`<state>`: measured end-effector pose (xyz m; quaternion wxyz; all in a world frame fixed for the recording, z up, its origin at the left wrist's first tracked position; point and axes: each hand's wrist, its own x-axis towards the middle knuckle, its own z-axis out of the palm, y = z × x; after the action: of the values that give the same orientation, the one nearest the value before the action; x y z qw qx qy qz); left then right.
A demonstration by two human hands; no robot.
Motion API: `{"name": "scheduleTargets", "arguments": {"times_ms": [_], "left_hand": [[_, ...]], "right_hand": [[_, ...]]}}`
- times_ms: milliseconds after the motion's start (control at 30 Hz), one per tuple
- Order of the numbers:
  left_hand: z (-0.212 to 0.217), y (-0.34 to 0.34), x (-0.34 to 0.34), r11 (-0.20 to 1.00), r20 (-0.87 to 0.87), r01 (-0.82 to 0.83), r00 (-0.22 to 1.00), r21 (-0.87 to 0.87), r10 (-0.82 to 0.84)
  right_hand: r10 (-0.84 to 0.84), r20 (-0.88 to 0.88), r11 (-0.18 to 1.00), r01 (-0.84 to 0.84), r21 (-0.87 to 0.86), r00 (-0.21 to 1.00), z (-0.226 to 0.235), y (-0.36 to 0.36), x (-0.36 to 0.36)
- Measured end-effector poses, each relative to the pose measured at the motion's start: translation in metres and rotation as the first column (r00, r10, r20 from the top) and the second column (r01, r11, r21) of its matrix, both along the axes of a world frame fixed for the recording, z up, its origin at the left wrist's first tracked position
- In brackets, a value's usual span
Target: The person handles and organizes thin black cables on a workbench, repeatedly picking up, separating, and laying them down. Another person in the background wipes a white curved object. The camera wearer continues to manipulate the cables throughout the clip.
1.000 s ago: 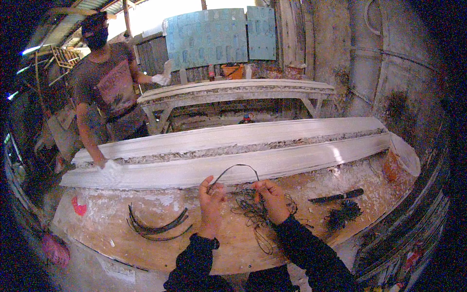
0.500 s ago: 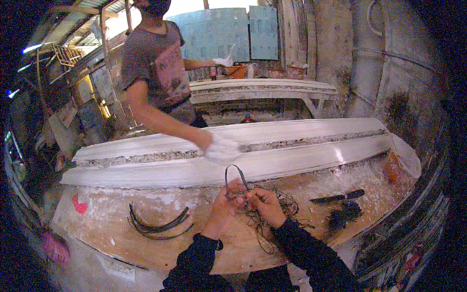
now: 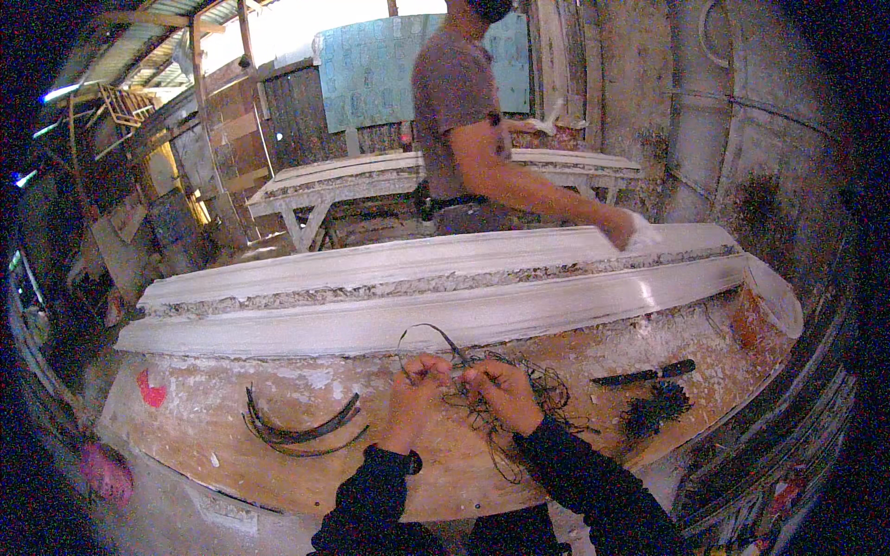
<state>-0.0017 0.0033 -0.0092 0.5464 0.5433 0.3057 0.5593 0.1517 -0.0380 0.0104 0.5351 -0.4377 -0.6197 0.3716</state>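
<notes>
Both my hands work close together above a wooden board. My left hand point(image 3: 419, 394) is closed in a pinch, and my right hand point(image 3: 501, 394) pinches just beside it. Between them runs a thin black strip point(image 3: 430, 326) that arches up in a loop. A tangle of thin dark strands point(image 3: 549, 389) lies under and beside my right hand. Several curved black strips point(image 3: 297, 429) rest left of my left hand. To the right lie a black-handled knife point(image 3: 644, 374) and a pile of short black pieces point(image 3: 654, 410).
Beyond my hands stretches a long white moulding point(image 3: 371, 321) with a rough groove. Across it stands a person point(image 3: 464, 120), a white cloth or glove point(image 3: 642, 232) at one hand. Behind is a white-topped bench point(image 3: 320, 178). A red patch point(image 3: 151, 389) marks the board point(image 3: 371, 491).
The person across has moved right, the white-covered hand sliding toward the moulding's right end. My left hand has shifted slightly left, and the strip's loop has widened and leaned left.
</notes>
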Motion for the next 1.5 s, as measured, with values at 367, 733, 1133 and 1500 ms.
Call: {"name": "scheduleTargets", "arguments": {"times_ms": [367, 733, 1133, 1500], "left_hand": [[0.015, 0.021, -0.036, 0.971, 0.287, -0.228, 0.927, -0.078, 0.241], [0.017, 0.03, -0.071, 0.852, 0.329, -0.511, 0.789, -0.116, 0.518], [0.032, -0.001, -0.014, 0.981, -0.102, 0.16, 0.984, 0.11, -0.149], [-0.001, 0.006, -0.011, 0.98, -0.303, 0.021, 0.952, 0.198, 0.04]], "right_hand": [[-0.087, -0.208, 0.995, 0.095, 0.031, 0.974, 0.004, 0.006, 0.011], [-0.135, -0.346, 0.985, 0.165, 0.058, 0.929, 0.021, 0.0, 0.015], [0.154, -0.124, 0.981, -0.167, -0.102, 0.98, 0.002, 0.0, 0.01], [0.299, -0.093, 0.941, -0.31, -0.135, 0.95, 0.0, -0.002, 0.0]]}}
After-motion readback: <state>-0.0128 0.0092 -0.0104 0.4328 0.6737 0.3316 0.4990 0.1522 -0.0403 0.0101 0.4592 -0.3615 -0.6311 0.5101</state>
